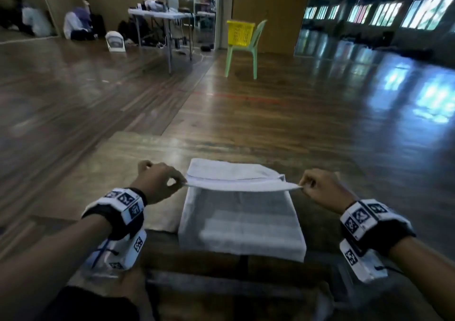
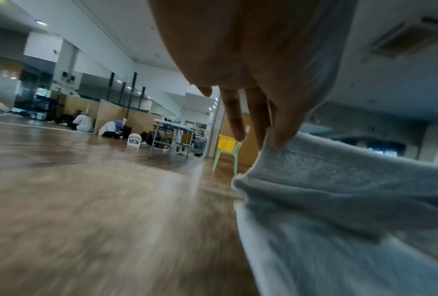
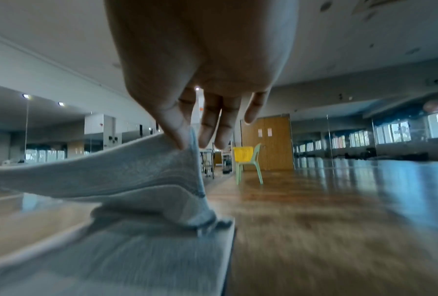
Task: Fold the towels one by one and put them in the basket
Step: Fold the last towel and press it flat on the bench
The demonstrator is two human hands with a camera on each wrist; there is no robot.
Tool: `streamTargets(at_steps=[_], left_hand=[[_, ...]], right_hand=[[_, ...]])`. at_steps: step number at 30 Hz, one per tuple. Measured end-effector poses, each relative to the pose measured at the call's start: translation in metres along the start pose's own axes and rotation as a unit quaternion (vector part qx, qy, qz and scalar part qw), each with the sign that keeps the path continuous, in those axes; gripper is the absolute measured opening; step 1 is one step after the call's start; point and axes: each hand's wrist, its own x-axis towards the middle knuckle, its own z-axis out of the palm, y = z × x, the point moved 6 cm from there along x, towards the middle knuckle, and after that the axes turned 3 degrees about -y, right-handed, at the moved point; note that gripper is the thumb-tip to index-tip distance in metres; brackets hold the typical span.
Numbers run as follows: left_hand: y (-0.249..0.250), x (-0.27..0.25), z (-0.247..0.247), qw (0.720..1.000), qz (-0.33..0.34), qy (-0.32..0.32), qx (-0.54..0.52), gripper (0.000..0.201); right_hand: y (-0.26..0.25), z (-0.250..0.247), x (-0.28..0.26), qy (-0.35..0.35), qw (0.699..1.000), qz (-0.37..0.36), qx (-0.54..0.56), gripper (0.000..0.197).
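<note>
A white towel point(image 1: 240, 219) lies partly folded on the wooden table point(image 1: 147, 158) in front of me. My left hand point(image 1: 157, 181) pinches its left corner between thumb and forefinger. My right hand point(image 1: 320, 187) pinches the right corner. Between them the lifted edge point(image 1: 242, 186) is stretched taut a little above the rest of the towel. In the left wrist view the towel point(image 2: 339, 180) hangs from my fingertips point(image 2: 276, 140). In the right wrist view my thumb and forefinger point(image 3: 180, 140) pinch the towel corner point(image 3: 149, 170). The yellow basket point(image 1: 240, 32) stands far off on a green chair point(image 1: 246, 49).
Open wooden floor point(image 1: 270, 104) lies between the table and the chair. A grey folding table point(image 1: 160, 15) with clutter stands at the back left, and a person point(image 1: 76, 22) sits on the floor by the wall. Mirrors and windows line the right side.
</note>
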Motion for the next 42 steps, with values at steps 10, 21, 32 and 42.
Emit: streamTargets(at_steps=[10, 21, 32, 42], left_hand=[[-0.003, -0.047, 0.092, 0.998, 0.02, -0.055, -0.02, 0.013], [0.004, 0.022, 0.092, 0.995, -0.046, -0.059, 0.072, 0.02], [-0.001, 0.046, 0.079, 0.994, -0.054, -0.057, 0.071, 0.017], [0.008, 0.002, 0.027, 0.996, -0.035, 0.077, 0.023, 0.006]], right_hand=[[0.028, 0.092, -0.046, -0.165, 0.98, 0.008, -0.108, 0.011], [0.045, 0.095, 0.009, -0.106, 0.982, 0.123, -0.099, 0.007], [0.038, 0.082, 0.02, -0.033, 0.978, 0.112, -0.172, 0.007], [0.032, 0.037, -0.018, 0.08, 0.995, 0.02, -0.052, 0.009]])
